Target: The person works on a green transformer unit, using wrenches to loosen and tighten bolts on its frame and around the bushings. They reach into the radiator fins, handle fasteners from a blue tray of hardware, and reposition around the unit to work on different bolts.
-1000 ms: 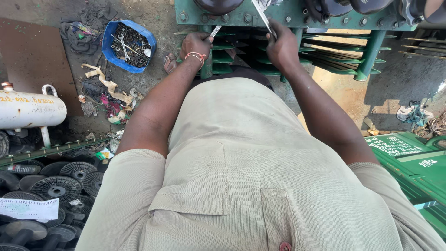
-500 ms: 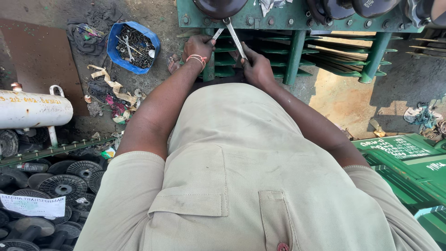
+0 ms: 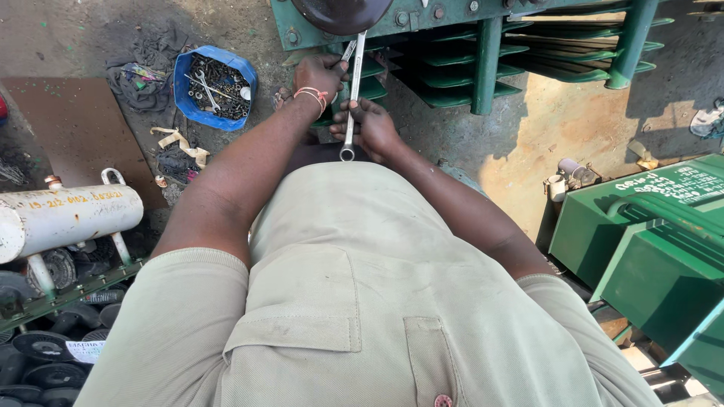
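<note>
My right hand (image 3: pixel 375 126) is closed around a long silver spanner (image 3: pixel 352 94) at the top centre of the frame, fingers wrapped round the lower part of its shaft. The spanner stands nearly upright in the picture: a slim, bright metal bar with a ring end (image 3: pixel 347 154) showing just below my fist, its upper end running up to the underside of the green machine frame (image 3: pixel 422 16), beside a dark round cap (image 3: pixel 341 11). Whether the top end sits on a bolt I cannot tell.

My left hand (image 3: pixel 320 74), with an orange thread band at the wrist, is curled shut just left of the spanner, gripping a second, shorter silver tool (image 3: pixel 348 51) that pokes out between my fingers; its far end is hidden.

The hands work tight against the green frame's lower edge, with green fins (image 3: pixel 452 79) stacked directly behind and to the right of them, and a green post (image 3: pixel 486 64) just right of that. Room opens to the right on the tan floor (image 3: pixel 573 124), up to the green boxes (image 3: pixel 656 226) at the right edge. To the upper left, a blue tub of bolts and tools (image 3: pixel 215 87) sits on the dirty ground, well apart from my left hand. A white cylinder (image 3: pixel 64 218) and dark discs (image 3: pixel 41 347) fill the lower left.
</note>
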Available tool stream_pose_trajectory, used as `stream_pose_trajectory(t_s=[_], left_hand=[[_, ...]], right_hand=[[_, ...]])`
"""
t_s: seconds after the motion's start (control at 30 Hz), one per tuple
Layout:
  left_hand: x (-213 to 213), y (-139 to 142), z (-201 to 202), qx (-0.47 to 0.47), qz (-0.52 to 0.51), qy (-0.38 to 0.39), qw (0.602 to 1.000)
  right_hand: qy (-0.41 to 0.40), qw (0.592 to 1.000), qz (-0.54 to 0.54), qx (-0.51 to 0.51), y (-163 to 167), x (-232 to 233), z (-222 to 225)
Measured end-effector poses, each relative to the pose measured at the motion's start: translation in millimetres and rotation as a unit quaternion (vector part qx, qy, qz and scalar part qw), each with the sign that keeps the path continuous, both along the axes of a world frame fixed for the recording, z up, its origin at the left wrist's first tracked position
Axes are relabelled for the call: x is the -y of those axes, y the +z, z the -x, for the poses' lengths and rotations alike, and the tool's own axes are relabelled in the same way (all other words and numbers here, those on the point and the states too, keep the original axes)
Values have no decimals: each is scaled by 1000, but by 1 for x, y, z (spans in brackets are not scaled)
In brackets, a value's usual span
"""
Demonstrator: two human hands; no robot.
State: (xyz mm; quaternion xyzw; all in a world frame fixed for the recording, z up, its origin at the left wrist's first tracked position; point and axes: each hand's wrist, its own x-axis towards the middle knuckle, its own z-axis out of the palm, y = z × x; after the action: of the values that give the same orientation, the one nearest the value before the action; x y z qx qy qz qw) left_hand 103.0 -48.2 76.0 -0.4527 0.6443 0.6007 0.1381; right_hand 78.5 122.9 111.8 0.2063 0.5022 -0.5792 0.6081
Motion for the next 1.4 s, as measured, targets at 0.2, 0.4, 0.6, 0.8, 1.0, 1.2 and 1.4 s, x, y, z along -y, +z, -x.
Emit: stream_pose_trajectory(t_s=[0.2,0.4,0.6,0.8,1.0,1.2,1.4], left_hand=[[-5,4,10,21,-11,-16,1000],[-5,20,14,67,-12,-13,998],[-5,27,15,68,-16,-16,997],[-5,24,10,60,-19,-3,998],[-6,20,7,56,-22,18,998],[-4,21,5,59,-2,7,998],[-6,31,9,82,-25,-10,996]], right_hand=[[29,995,-66,-68,-11,-25,26],[148,961,-150,-178,-6,-66,80],[116,971,-104,-179,8,-51,65],[136,965,-124,-185,4,-42,50],[128,972,-111,-163,0,-39,36],[110,984,-107,-94,8,-20,32],[236,936,-199,-167,14,-31,83]])
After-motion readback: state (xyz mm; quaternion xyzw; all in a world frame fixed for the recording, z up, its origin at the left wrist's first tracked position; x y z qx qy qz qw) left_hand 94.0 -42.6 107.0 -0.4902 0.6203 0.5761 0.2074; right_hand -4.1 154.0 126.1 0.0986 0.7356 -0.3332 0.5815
